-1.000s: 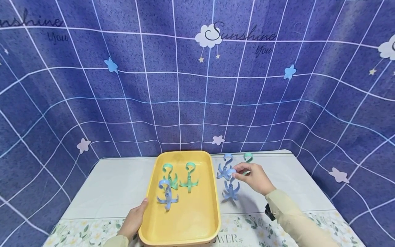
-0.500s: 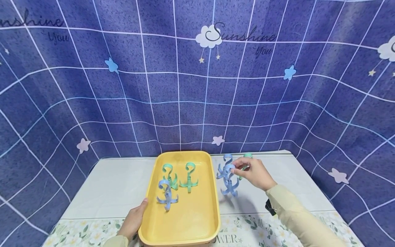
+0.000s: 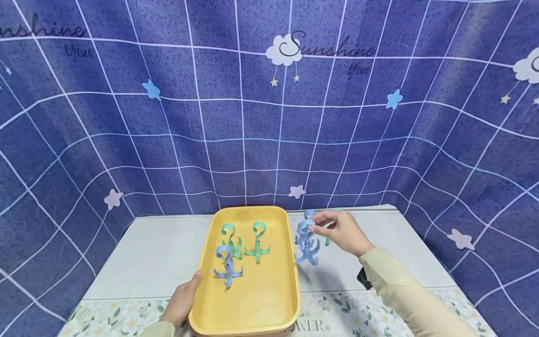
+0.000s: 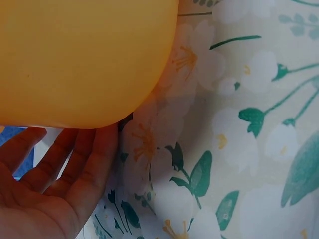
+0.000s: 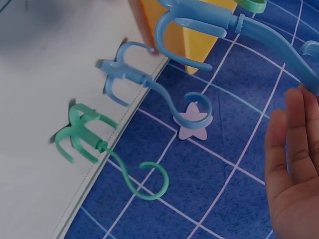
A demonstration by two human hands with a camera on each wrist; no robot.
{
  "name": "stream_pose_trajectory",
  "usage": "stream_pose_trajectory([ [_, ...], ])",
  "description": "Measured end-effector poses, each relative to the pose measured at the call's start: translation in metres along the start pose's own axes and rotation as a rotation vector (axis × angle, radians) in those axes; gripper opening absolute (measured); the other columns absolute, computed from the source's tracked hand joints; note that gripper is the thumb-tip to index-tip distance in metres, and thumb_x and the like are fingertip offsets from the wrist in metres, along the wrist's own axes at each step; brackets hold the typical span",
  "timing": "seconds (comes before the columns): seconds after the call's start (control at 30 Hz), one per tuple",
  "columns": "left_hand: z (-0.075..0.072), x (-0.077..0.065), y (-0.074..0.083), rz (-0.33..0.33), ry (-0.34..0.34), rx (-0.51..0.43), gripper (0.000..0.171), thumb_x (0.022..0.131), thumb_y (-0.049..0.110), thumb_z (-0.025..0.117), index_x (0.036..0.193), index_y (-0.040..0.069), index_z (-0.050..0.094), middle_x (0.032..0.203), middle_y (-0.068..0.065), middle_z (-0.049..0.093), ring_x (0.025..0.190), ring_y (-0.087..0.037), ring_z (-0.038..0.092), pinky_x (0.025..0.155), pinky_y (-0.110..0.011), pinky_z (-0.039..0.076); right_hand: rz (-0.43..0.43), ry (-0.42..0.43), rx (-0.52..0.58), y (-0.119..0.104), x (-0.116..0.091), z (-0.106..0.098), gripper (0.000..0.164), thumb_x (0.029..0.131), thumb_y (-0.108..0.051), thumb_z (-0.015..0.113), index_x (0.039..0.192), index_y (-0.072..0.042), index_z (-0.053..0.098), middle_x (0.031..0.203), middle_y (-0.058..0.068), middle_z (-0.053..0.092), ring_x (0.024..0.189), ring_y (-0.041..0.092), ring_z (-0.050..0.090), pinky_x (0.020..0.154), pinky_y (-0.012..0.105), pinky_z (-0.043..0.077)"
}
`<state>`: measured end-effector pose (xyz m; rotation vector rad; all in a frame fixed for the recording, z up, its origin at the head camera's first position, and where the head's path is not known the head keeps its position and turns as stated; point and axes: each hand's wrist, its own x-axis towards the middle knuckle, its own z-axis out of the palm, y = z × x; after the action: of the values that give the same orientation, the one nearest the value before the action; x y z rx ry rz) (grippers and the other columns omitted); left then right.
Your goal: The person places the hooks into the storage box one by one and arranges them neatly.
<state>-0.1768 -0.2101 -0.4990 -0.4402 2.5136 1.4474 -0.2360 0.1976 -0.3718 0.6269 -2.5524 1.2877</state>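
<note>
The right hand (image 3: 343,231) is pinching the curled top of a blue hook (image 3: 309,252) between thumb and fingers, holding it upright just beside the right side of the yellow tray (image 3: 265,304). Behind it, another blue hook (image 5: 127,73) and a green hook (image 5: 88,133) are standing on the white table (image 3: 160,248). The left hand (image 3: 182,299) is touching the tray's left side, its fingers extending loosely, tips partly hidden. Two green hooks (image 3: 258,251) and a third blue hook (image 3: 229,269) are standing inside the tray.

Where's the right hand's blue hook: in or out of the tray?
Out: in the head view, the blue hook is right of the tray, pinched by the right hand.
</note>
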Motion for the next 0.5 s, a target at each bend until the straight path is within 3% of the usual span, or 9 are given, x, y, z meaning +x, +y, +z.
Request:
stream_pose_trajectory([
  [0.23, 0.001, 0.001, 0.0, -0.012, -0.004, 0.001, 0.092, 0.104, 0.067, 0.02, 0.136, -0.013, 0.052, 0.112, -0.023, 0.07, 0.1, -0.036, 0.069, 0.096, -0.056, 0.052, -0.02, -0.002, 0.025, -0.009, 0.003, 0.005, 0.016, 0.088, -0.013, 0.082, 0.102, -0.006, 0.077, 0.092, 0.0, 0.075, 0.084, 0.014, 0.069, 0.075, 0.034, 0.061],
  [0.5, 0.0, 0.001, 0.0, -0.027, -0.008, -0.001, 0.092, 0.104, 0.068, 0.02, 0.136, -0.012, 0.052, 0.108, -0.021, 0.071, 0.095, -0.032, 0.07, 0.096, -0.055, 0.052, -0.052, -0.027, 0.068, -0.022, 0.008, 0.018, 0.014, 0.088, -0.012, 0.081, 0.101, -0.006, 0.077, 0.087, -0.001, 0.074, 0.081, 0.013, 0.069, 0.072, 0.03, 0.06],
])
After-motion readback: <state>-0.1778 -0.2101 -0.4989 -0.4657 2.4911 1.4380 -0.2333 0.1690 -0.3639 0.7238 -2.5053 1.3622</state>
